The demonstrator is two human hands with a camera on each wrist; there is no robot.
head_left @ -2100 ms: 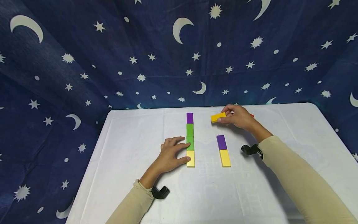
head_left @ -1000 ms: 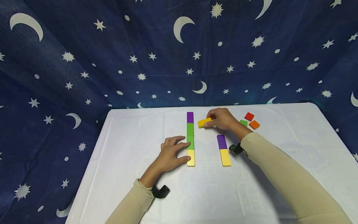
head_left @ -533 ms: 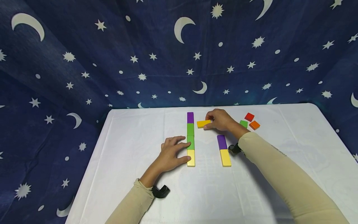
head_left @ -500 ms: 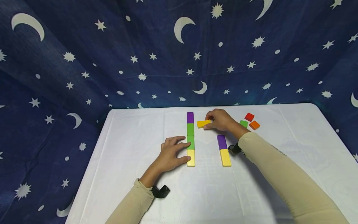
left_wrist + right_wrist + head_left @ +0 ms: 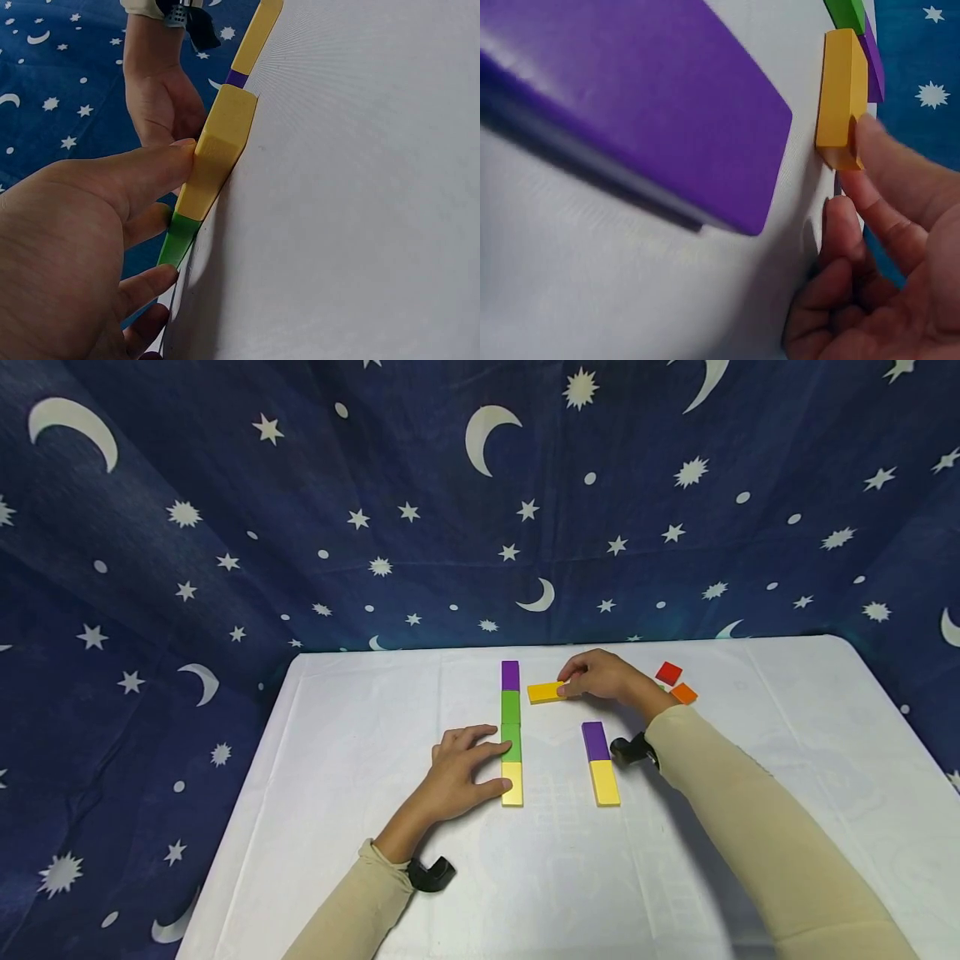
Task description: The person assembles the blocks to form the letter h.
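Note:
A straight column of flat blocks lies on the table: purple [image 5: 510, 675] at the far end, two green blocks [image 5: 511, 706], then a yellow block [image 5: 512, 797] nearest. My left hand [image 5: 453, 781] rests against its near part, thumb on the yellow block and a fingertip on a green one. Right of the column's far part, an orange-yellow block [image 5: 543, 693] lies crosswise on the cloth, a small gap away. My right hand [image 5: 603, 677] is at its right end; in the right wrist view the thumb [image 5: 889, 157] touches its side, the other fingers loosely bent below.
A second, shorter row of a purple block [image 5: 596, 741] and a yellow block [image 5: 604, 785] lies to the right, slightly slanted. Behind my right forearm are a red block [image 5: 669, 673], an orange block [image 5: 684, 693] and a mostly hidden green one. A starry blue cloth [image 5: 420, 602] hangs behind the table.
My right hand carried the orange-yellow block left and set it down beside the column. Its fingers have since slid slightly right along the block. The left hand has stayed put.

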